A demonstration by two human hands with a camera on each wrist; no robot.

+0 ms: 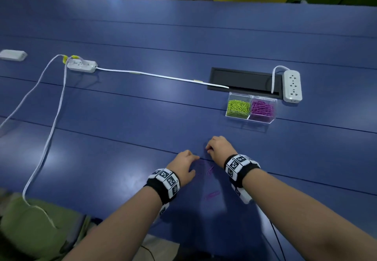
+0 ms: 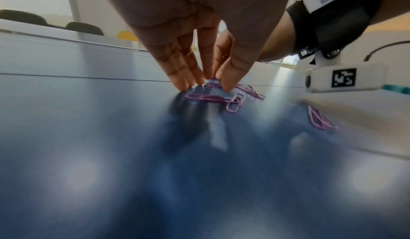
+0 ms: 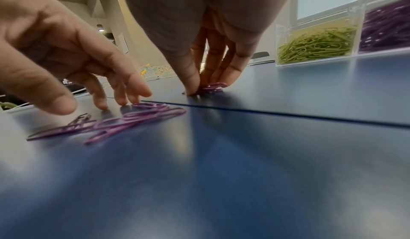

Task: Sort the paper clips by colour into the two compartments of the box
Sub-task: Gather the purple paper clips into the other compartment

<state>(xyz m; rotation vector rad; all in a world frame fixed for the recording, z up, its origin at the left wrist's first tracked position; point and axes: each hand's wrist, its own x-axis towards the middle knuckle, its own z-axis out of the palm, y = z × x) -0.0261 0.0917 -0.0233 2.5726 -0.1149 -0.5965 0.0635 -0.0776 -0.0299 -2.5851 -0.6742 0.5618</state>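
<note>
A clear two-compartment box (image 1: 250, 117) stands on the blue table, with green clips (image 1: 238, 107) in its left half and purple clips (image 1: 262, 108) in its right. Loose purple clips (image 1: 210, 170) lie between my hands, and more (image 1: 212, 195) sit nearer to me. My left hand (image 1: 195, 164) has nearly straight fingers (image 2: 184, 83) whose tips touch the table beside the clips (image 2: 213, 99); its thumb stands apart. My right hand (image 3: 204, 88) pinches a small bunch of purple clips (image 3: 214, 87) against the table, well short of the box (image 3: 319, 46).
A black cable slot (image 1: 242, 81) and a white power strip (image 1: 291, 86) lie just behind the box. A second power strip (image 1: 81, 65) with long white cables sits at the left. A small white object (image 1: 13, 55) is at the far left edge. Green fabric (image 1: 30, 226) lies at the bottom left.
</note>
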